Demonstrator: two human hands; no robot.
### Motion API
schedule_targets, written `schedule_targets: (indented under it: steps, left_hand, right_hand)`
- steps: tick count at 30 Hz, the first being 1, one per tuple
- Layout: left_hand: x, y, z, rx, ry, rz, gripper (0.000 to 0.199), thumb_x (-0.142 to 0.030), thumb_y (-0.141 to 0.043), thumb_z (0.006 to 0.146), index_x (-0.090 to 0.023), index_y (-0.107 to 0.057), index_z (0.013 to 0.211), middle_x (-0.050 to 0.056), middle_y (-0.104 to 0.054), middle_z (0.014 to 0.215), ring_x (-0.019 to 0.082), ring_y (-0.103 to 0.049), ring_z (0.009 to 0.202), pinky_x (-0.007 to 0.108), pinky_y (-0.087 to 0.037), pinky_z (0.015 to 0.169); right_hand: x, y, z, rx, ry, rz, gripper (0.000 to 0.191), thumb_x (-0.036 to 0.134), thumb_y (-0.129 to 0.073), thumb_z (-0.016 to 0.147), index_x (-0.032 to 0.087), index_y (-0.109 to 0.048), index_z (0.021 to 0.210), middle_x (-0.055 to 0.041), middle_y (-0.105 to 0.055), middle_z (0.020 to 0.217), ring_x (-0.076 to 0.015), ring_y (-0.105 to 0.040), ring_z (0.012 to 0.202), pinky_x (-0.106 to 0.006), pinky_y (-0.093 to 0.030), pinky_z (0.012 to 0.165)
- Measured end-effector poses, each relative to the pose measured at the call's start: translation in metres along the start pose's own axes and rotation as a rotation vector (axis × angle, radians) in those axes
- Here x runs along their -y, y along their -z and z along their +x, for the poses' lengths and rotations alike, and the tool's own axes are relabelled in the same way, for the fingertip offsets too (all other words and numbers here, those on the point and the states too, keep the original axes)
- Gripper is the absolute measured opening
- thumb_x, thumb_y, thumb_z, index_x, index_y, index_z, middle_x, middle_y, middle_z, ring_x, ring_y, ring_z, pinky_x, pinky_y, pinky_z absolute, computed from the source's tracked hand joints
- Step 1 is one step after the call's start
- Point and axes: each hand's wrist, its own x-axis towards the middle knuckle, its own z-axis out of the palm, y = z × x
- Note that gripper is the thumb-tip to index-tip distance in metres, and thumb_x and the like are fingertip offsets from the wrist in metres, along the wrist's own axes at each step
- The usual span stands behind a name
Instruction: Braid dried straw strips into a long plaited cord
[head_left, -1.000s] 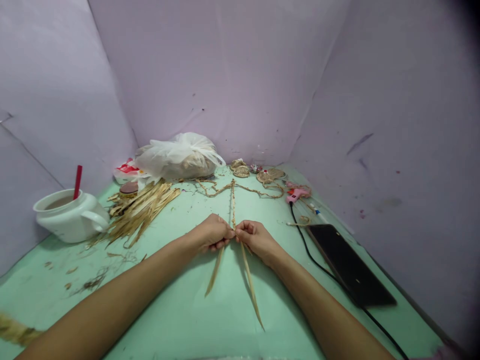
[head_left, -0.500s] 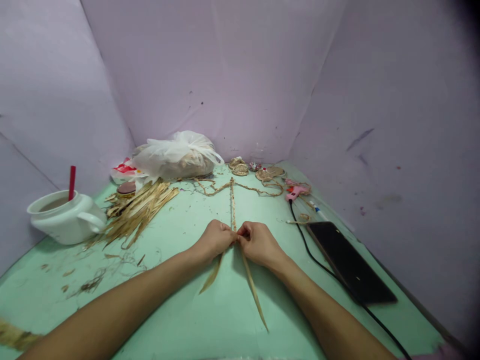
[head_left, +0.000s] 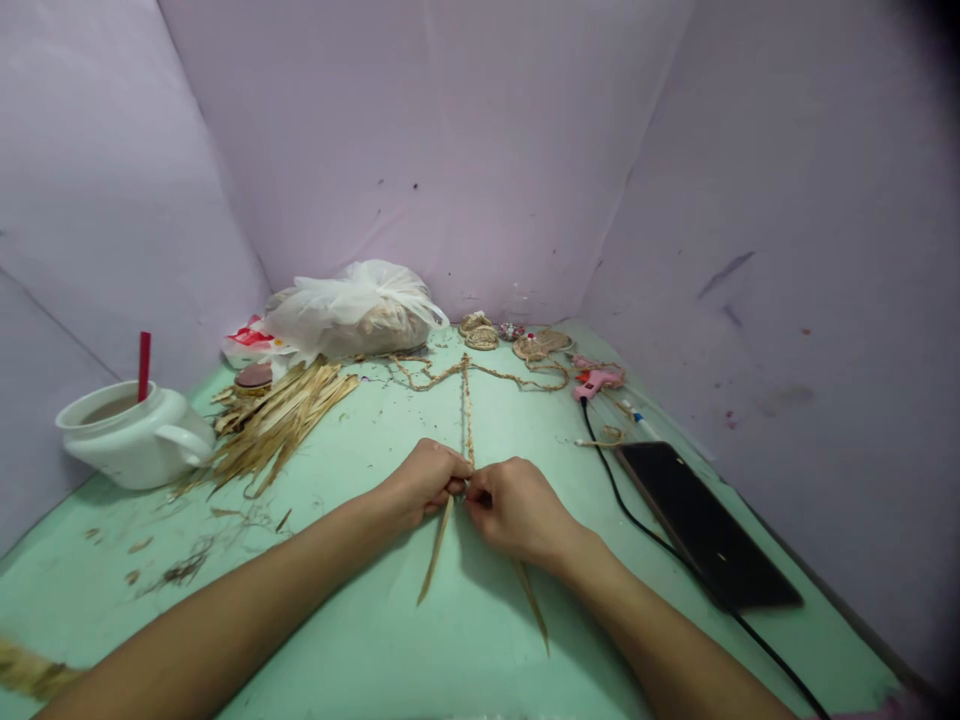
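ok, braid end (head_left: 470, 452) pinched btwn l fingers (head_left: 456, 467); r fingers (head_left: 489, 474) beside, gripping strand (head_left: 533, 606).

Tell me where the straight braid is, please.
In the head view, the straight braid runs down the middle of the table, its near end at the left hand and right hand.

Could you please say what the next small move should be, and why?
Perhaps the right hand should draw the flat tan strip beneath it snug: the left hand holds the thin tan braided cord at its near end, and that strip's tail is loose.
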Motion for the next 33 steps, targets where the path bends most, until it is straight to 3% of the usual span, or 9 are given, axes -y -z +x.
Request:
schedule_targets:
  steps: [3,6,9,11,14,16,20,26,33]
  left_hand:
    - [0.002,0.002,0.002,0.020,-0.054,0.039,0.012,-0.015,-0.046,0.055,-0.017,-0.037,0.046,-0.007,-0.030,0.037,0.003,-0.017,0.030,0.021,-0.007,0.032]
    - [0.002,0.006,0.003,0.025,-0.076,0.104,0.010,-0.017,-0.049,0.056,-0.016,-0.041,0.049,-0.007,-0.032,0.036,0.003,-0.019,0.028,0.020,-0.009,0.031]
    - [0.000,0.010,0.003,0.066,-0.085,0.120,0.012,-0.020,-0.052,0.057,-0.016,-0.043,0.051,-0.008,-0.032,0.036,0.003,-0.020,0.028,0.020,-0.009,0.030]
    - [-0.001,0.013,0.003,0.098,-0.077,0.102,0.011,-0.022,-0.052,0.058,-0.016,-0.044,0.053,-0.008,-0.031,0.037,0.003,-0.019,0.029,0.020,-0.008,0.031]
    - [-0.001,0.015,0.005,0.119,-0.077,0.084,0.013,-0.022,-0.051,0.058,-0.017,-0.041,0.052,-0.008,-0.031,0.038,0.003,-0.019,0.029,0.020,-0.008,0.031]
    - [0.000,0.016,0.006,0.136,-0.095,0.090,0.014,-0.022,-0.050,0.058,-0.017,-0.040,0.050,-0.008,-0.030,0.037,0.003,-0.018,0.030,0.020,-0.008,0.031]
    - [0.000,0.015,0.008,0.149,-0.120,0.139,0.011,-0.022,-0.049,0.058,-0.016,-0.044,0.050,-0.008,-0.031,0.036,0.003,-0.018,0.030,0.020,-0.008,0.031]
    - [0.000,0.013,0.007,0.010,-0.128,0.326,0.011,-0.018,-0.048,0.055,-0.015,-0.046,0.045,-0.006,-0.032,0.032,0.004,-0.022,0.031,0.020,-0.015,0.034]
    - [0.003,0.005,-0.009,-0.211,-0.314,0.860,0.018,-0.022,-0.046,0.062,-0.014,-0.056,0.050,0.002,-0.049,0.045,0.011,-0.043,0.044,0.022,-0.026,0.044]
  right_hand:
    - [-0.003,0.004,0.000,0.030,0.010,0.063,0.016,0.014,-0.050,0.064,0.017,-0.064,0.058,-0.0019,-0.062,0.056,-0.0106,-0.048,0.049,-0.022,-0.030,0.050]
    - [-0.015,0.015,0.005,0.120,-0.064,0.331,0.013,0.024,-0.057,0.063,0.015,-0.062,0.055,0.0004,-0.056,0.048,-0.0087,-0.044,0.045,-0.020,-0.030,0.046]
    - [-0.026,0.022,0.013,-0.032,-0.288,0.723,0.023,0.034,-0.058,0.065,0.013,-0.058,0.056,-0.0015,-0.056,0.052,-0.0080,-0.046,0.047,-0.020,-0.035,0.048]
    - [-0.026,0.018,0.018,-0.103,-0.454,0.949,0.018,0.031,-0.057,0.067,0.013,-0.056,0.062,-0.0031,-0.058,0.061,-0.0081,-0.049,0.051,-0.020,-0.039,0.050]
    - [-0.018,0.007,0.021,0.080,-0.535,1.149,0.012,0.025,-0.055,0.068,0.014,-0.052,0.064,-0.0006,-0.054,0.056,-0.0074,-0.047,0.047,-0.019,-0.036,0.045]
    - [-0.012,0.000,0.021,0.142,-0.525,1.171,0.012,0.023,-0.053,0.068,0.015,-0.049,0.061,0.0040,-0.045,0.046,-0.0051,-0.038,0.039,-0.017,-0.026,0.037]
    - [-0.010,-0.003,0.022,0.106,-0.539,1.059,0.011,0.018,-0.051,0.066,0.014,-0.049,0.056,0.0082,-0.033,0.037,-0.0028,-0.021,0.033,-0.019,-0.011,0.035]
    - [-0.015,-0.005,0.023,0.025,-0.558,0.927,0.006,0.014,-0.051,0.057,0.014,-0.050,0.052,0.0055,-0.043,0.041,-0.0025,-0.025,0.035,-0.021,-0.014,0.037]
    - [-0.017,-0.012,0.021,0.009,-0.542,0.945,0.007,0.016,-0.051,0.056,0.015,-0.046,0.050,0.0075,-0.037,0.037,-0.0024,-0.024,0.034,-0.020,-0.013,0.037]
